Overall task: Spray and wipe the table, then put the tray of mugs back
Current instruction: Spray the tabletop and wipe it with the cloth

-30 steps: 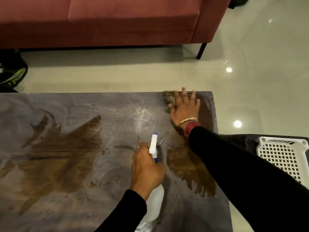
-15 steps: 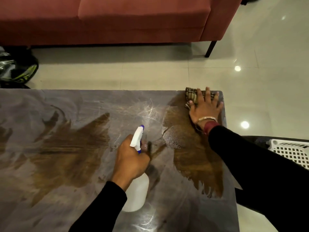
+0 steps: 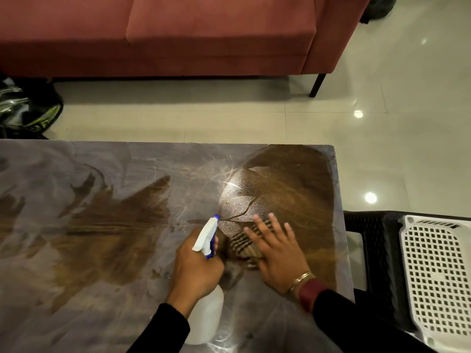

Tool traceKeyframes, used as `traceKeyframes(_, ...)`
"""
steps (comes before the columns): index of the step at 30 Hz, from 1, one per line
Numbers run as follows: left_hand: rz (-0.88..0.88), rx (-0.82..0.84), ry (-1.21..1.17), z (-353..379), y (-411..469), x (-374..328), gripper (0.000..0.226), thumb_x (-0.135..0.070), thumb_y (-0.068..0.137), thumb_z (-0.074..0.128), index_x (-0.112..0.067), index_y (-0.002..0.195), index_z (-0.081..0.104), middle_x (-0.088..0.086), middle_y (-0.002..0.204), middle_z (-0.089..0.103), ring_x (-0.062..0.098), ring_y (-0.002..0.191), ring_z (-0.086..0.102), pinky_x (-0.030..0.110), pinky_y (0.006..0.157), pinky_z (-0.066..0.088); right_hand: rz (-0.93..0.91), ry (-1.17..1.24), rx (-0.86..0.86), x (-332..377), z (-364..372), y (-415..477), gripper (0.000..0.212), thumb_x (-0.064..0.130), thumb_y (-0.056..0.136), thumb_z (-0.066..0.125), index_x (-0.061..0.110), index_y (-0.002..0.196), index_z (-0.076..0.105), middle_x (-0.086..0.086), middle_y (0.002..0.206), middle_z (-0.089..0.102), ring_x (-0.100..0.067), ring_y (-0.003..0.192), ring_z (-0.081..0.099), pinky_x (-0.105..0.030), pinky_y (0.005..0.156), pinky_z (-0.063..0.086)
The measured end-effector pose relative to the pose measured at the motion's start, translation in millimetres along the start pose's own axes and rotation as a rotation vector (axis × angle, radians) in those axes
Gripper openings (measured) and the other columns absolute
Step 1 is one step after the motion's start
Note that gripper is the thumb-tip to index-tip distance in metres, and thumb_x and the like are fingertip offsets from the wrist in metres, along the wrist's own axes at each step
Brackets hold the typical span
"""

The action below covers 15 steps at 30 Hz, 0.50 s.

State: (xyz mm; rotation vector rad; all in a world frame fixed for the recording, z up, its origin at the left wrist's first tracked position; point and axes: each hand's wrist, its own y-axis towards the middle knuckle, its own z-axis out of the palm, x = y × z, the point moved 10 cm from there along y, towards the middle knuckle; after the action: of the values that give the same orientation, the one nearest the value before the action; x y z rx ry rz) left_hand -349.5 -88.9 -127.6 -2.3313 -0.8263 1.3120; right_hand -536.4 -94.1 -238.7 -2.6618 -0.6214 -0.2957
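A dusty grey table (image 3: pixel 76 301) shows brown wood where it has been wiped, with a wide wet swath at its right end. My left hand (image 3: pixel 196 268) grips a white spray bottle (image 3: pixel 206 319) with a white and blue trigger head, held just above the table near its front. Right beside it, my right hand (image 3: pixel 277 256) lies flat with spread fingers on a striped brown cloth (image 3: pixel 240 244), pressing it onto the tabletop. The tray of mugs is not in view.
A red sofa (image 3: pixel 204 34) stands across a strip of tiled floor behind the table. A dark bag (image 3: pixel 28 110) lies on the floor at far left. Right of the table, a white perforated basket (image 3: pixel 438 276) rests on a black chair (image 3: pixel 369 250).
My right hand has dragged the cloth from the table's far right corner back toward me, next to the bottle, leaving a wider wiped patch. My left hand still holds the bottle.
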Motion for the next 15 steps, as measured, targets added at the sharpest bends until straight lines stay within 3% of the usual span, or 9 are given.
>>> traceKeyframes(5, 0.109, -0.035, 0.025, -4, -5, -4, 0.027, 0.008, 0.071, 0.063, -0.016, 0.081, 0.058, -0.002, 0.069, 0.055, 0.016, 0.063, 0.053, 0.025, 0.058, 0.043, 0.388, -0.011, -0.1, -132, -58, 71, 0.069, 0.054, 0.097, 0.03, 0.038, 0.162, 0.012, 0.0, 0.172, 0.0, -0.038, 0.156, 0.001, -0.068, 0.12, 0.015)
traceKeyframes(8, 0.216, -0.048, 0.045, 0, -17, -8, 0.028, 0.009, 0.069, 0.067, -0.015, 0.076, 0.055, 0.003, 0.067, 0.054, 0.017, 0.06, 0.051, 0.023, 0.054, 0.04, 0.581, 0.121, -0.162, -152, -86, 141, 0.067, 0.059, 0.101, 0.033, 0.038, 0.161, 0.014, -0.001, 0.172, 0.001, -0.042, 0.156, -0.001, -0.07, 0.12, 0.008)
traceKeyframes(10, 0.215, -0.087, -0.031, 2, -24, -5, 0.025, 0.007, 0.072, 0.07, -0.013, 0.079, 0.057, 0.006, 0.068, 0.054, 0.022, 0.063, 0.052, 0.03, 0.056, 0.043, 0.576, 0.152, -0.169, -127, -94, 181, 0.066, 0.058, 0.101, 0.036, 0.039, 0.161, 0.016, -0.002, 0.172, 0.003, -0.044, 0.155, 0.001, -0.072, 0.119, 0.006)
traceKeyframes(12, 0.193, -0.106, -0.052, 8, -26, -1, 0.024, -0.001, 0.076, 0.074, -0.016, 0.08, 0.057, 0.004, 0.067, 0.055, 0.023, 0.063, 0.054, 0.035, 0.057, 0.047, 0.434, 0.103, -0.148, -86, -94, 204, 0.065, 0.055, 0.1, 0.04, 0.04, 0.16, 0.019, -0.002, 0.171, 0.008, -0.043, 0.155, 0.004, -0.071, 0.119, 0.007)
traceKeyframes(15, 0.232, 0.001, -0.042, 27, -37, -9, 0.028, -0.006, 0.08, 0.077, -0.024, 0.085, 0.056, 0.0, 0.072, 0.056, 0.017, 0.066, 0.056, 0.026, 0.058, 0.047, 0.283, 0.024, -0.087, -79, -85, 185, 0.065, 0.053, 0.098, 0.041, 0.043, 0.158, 0.019, 0.001, 0.171, 0.01, -0.039, 0.156, 0.006, -0.07, 0.12, 0.01)
